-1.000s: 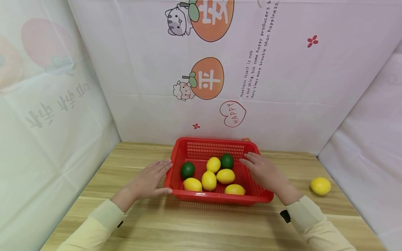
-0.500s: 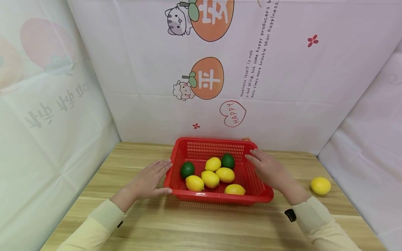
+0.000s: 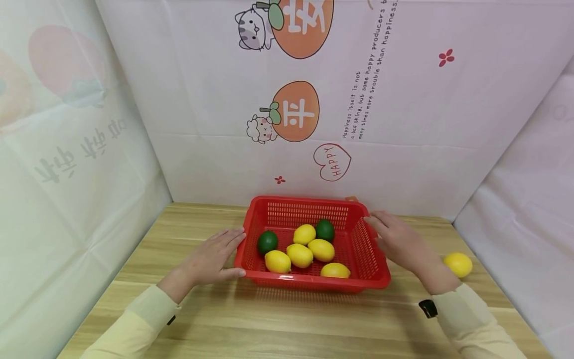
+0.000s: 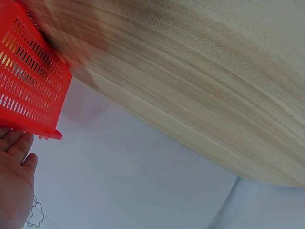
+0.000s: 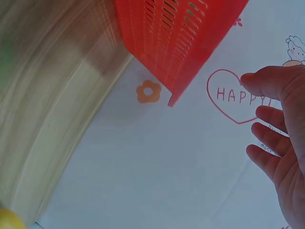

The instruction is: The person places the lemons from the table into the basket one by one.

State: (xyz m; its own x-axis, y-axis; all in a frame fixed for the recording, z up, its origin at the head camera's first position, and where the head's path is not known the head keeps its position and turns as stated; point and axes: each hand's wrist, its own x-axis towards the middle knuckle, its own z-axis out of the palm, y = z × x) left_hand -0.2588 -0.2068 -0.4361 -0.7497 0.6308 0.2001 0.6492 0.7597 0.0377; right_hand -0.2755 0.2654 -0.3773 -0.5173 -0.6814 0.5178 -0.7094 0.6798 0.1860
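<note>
A red plastic basket with slotted walls stands on the wooden table. Inside it lie several lemons and two dark green round fruits whose kind I cannot tell. My left hand touches the basket's left rim, fingers extended; the left wrist view shows its fingertips under that rim. My right hand is just beyond the right rim, fingers loosely bent and holding nothing. In the right wrist view the right hand appears apart from the basket.
Another lemon lies on the table to the right, partly behind my right forearm. White printed cloth rises behind the basket, with more cloth on both sides.
My right hand has moved right, from over the basket's inside to beyond its right rim. A few lemons at the front left shifted and settled. My left hand stays put.
</note>
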